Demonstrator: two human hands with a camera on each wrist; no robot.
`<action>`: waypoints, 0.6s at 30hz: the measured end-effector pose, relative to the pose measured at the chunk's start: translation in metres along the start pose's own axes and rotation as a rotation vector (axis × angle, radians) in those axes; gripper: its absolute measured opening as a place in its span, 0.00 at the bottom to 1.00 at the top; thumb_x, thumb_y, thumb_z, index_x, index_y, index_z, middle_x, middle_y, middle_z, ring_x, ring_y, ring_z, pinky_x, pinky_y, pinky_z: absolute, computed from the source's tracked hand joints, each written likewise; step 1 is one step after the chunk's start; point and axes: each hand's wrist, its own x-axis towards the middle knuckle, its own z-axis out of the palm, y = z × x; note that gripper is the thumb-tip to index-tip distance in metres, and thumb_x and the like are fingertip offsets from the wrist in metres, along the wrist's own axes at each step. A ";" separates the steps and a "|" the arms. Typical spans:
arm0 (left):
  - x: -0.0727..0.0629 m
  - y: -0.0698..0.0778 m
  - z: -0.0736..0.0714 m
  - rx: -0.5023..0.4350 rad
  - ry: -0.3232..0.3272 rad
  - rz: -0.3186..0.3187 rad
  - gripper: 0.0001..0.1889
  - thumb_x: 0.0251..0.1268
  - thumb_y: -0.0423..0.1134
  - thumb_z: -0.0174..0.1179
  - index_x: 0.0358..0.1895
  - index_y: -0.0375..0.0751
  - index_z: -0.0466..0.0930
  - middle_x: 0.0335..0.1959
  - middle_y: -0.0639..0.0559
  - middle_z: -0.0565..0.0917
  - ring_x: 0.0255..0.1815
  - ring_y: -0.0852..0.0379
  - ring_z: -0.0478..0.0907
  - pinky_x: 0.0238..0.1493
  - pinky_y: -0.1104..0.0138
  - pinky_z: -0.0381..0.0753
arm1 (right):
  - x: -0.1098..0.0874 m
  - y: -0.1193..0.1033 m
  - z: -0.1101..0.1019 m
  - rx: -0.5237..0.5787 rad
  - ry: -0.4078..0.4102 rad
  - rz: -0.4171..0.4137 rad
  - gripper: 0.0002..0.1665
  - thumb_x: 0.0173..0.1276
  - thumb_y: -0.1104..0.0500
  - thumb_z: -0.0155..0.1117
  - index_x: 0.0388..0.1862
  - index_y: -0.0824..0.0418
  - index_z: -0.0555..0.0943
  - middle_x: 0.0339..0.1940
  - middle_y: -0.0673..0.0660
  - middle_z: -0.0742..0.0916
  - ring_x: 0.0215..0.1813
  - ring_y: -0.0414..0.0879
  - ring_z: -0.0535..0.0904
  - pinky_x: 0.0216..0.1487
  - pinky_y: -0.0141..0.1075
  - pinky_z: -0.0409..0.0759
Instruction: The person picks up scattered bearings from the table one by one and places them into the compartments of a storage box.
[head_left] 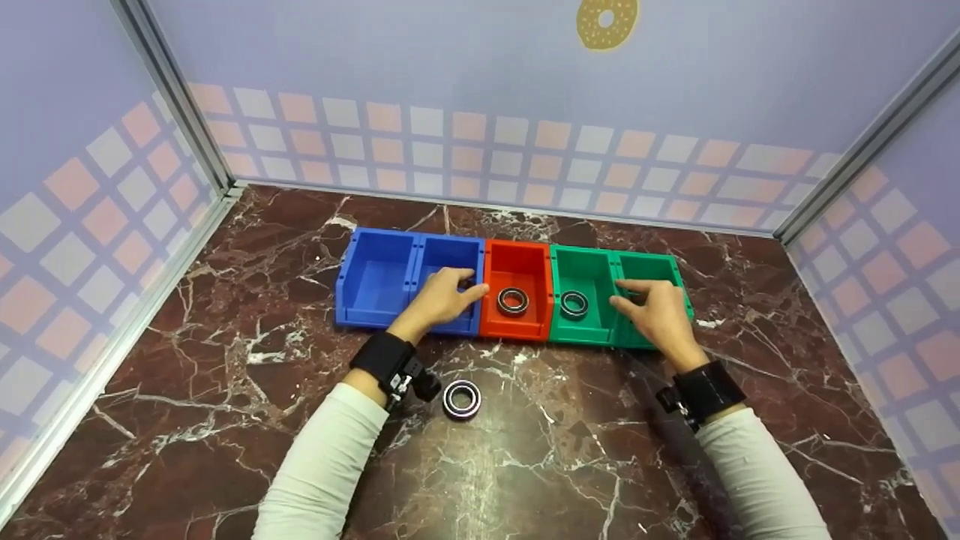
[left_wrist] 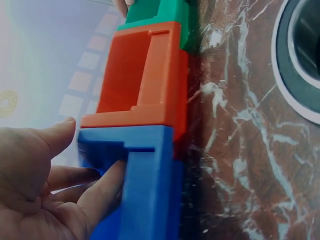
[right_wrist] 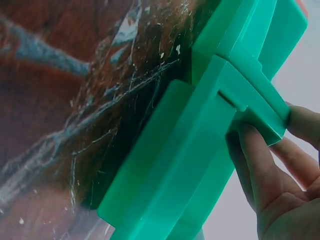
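Right hand (head_left: 660,313) pinches the (rightmost) green bin (head_left: 646,268).

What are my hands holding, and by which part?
The right hand seems to pinch the green bins at their adjoining walls; the left hand reaches into a blue bin, its hold unclear.

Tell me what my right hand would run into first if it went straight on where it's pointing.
Probably the green divider just left of your right hand; depth is unclear, so they may already be touching.
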 end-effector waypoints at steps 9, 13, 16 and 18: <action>-0.032 0.019 -0.017 0.057 -0.047 0.077 0.32 0.71 0.49 0.59 0.71 0.35 0.66 0.65 0.37 0.78 0.62 0.43 0.80 0.64 0.56 0.79 | 0.000 0.002 0.001 -0.014 0.003 0.001 0.21 0.64 0.56 0.72 0.56 0.60 0.85 0.48 0.64 0.89 0.32 0.49 0.82 0.32 0.35 0.72; -0.058 0.023 -0.017 0.109 -0.138 0.166 0.32 0.69 0.47 0.59 0.72 0.39 0.65 0.65 0.39 0.77 0.59 0.45 0.81 0.61 0.58 0.81 | 0.000 0.002 0.001 -0.011 0.007 -0.013 0.21 0.64 0.57 0.72 0.56 0.61 0.85 0.48 0.65 0.89 0.33 0.51 0.84 0.34 0.37 0.75; -0.077 0.021 -0.014 0.175 -0.221 0.268 0.31 0.68 0.47 0.59 0.72 0.40 0.66 0.66 0.40 0.77 0.57 0.44 0.82 0.65 0.57 0.78 | 0.000 0.001 0.001 0.007 0.001 -0.023 0.21 0.64 0.57 0.72 0.56 0.62 0.85 0.48 0.66 0.89 0.36 0.55 0.86 0.36 0.42 0.79; -0.088 0.019 -0.011 0.236 -0.257 0.331 0.32 0.68 0.49 0.60 0.72 0.41 0.67 0.68 0.42 0.75 0.60 0.45 0.80 0.68 0.56 0.75 | 0.001 0.001 0.001 0.018 -0.002 -0.027 0.21 0.64 0.58 0.72 0.56 0.62 0.85 0.48 0.66 0.89 0.41 0.56 0.88 0.38 0.46 0.82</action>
